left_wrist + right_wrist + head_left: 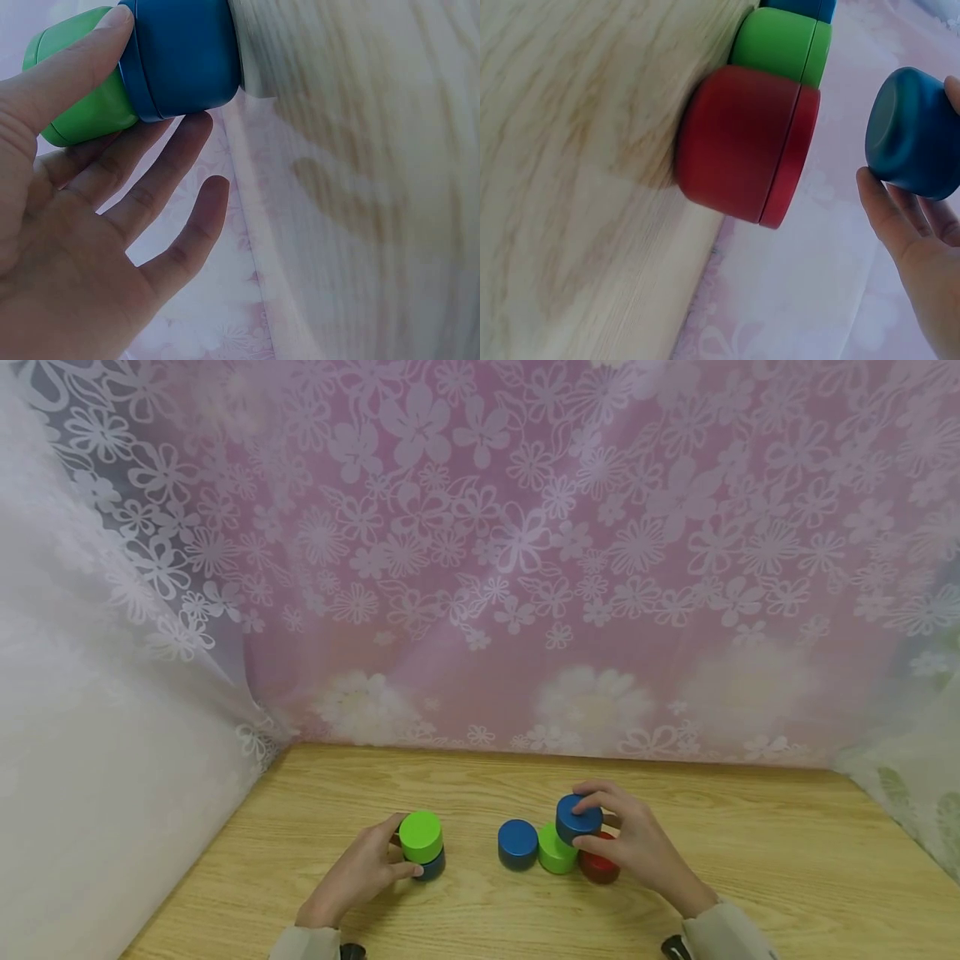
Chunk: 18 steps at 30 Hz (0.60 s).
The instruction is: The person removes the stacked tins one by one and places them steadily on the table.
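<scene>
Hands (365, 866) around three closed containers (422, 835)

No legible text, label, brand, number or sign anywhere in the head or wrist views

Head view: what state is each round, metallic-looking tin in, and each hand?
Left blue round tin: closed, upright, beneath another
Left green tin: closed, atop left blue tin
Middle blue tin: closed, upright on table
Right green tin: closed, upright
Red tin: closed, upright
Right blue tin: held above table
Left hand: gripping left tins
Right hand: gripping right blue tin
</scene>
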### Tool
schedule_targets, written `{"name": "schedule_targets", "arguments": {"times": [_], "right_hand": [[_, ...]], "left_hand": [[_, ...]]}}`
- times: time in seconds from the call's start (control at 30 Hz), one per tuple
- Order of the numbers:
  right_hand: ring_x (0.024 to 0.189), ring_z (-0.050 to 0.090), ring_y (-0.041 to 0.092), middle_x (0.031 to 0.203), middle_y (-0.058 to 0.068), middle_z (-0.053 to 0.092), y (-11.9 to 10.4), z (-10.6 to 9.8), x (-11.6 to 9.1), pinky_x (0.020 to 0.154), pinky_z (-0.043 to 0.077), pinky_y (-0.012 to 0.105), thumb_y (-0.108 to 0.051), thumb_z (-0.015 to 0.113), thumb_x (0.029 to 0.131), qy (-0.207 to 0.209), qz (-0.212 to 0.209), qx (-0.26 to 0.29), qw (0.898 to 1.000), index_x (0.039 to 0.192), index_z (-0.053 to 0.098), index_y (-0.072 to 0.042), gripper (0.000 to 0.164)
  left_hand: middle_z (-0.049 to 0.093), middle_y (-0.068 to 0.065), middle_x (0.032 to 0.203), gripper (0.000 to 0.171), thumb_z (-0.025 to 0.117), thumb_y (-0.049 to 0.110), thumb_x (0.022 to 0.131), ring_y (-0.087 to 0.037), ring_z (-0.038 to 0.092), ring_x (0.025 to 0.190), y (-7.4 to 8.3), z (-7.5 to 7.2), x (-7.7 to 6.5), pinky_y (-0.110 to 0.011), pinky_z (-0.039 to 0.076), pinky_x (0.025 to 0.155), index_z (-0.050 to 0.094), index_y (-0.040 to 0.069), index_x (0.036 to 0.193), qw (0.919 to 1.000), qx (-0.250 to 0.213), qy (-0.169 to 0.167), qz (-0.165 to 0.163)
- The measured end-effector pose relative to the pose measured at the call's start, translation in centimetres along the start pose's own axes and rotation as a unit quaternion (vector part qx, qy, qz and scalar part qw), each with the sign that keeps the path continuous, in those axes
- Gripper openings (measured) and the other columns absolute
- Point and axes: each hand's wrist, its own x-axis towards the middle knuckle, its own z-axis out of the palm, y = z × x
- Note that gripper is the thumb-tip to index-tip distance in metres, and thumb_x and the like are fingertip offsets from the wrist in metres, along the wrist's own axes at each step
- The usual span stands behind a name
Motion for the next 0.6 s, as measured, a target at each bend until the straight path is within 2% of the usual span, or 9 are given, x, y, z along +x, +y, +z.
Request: {"name": "schedule_targets", "arguments": {"times": [0.3,0.6], "right_hand": [[0.108,0.062,0.047,0.123,0.02,0.06,0.2,-0.7,-0.5,0.078,0.061,0.048,0.004,0.085,0.079,0.002,0.019,-0.01,1.0,0.1,0.069,-0.009,0.029],[0.108,0.061,0.047,0.123,0.02,0.059,0.4,-1.3,-0.9,0.076,0.061,0.048,0.002,0.085,0.079,0.007,0.013,-0.013,1.0,0.1,0.069,-0.009,0.029]], "left_hand": [[0.066,-0.01,0.12,0.063,0.085,0.01,0.084,-0.033,0.065,0.105,-0.1,0.0,0.1,-0.055,0.054,0.09,0.054,0.001,0.138,1.0,0.002,-0.003,-0.004],[0.066,-0.009,0.118,0.063,0.085,0.01,0.083,-0.032,0.065,0.104,-0.1,0.0,0.0,-0.055,0.054,0.089,0.054,0.001,0.138,1.0,0.003,0.0,-0.002]]}}
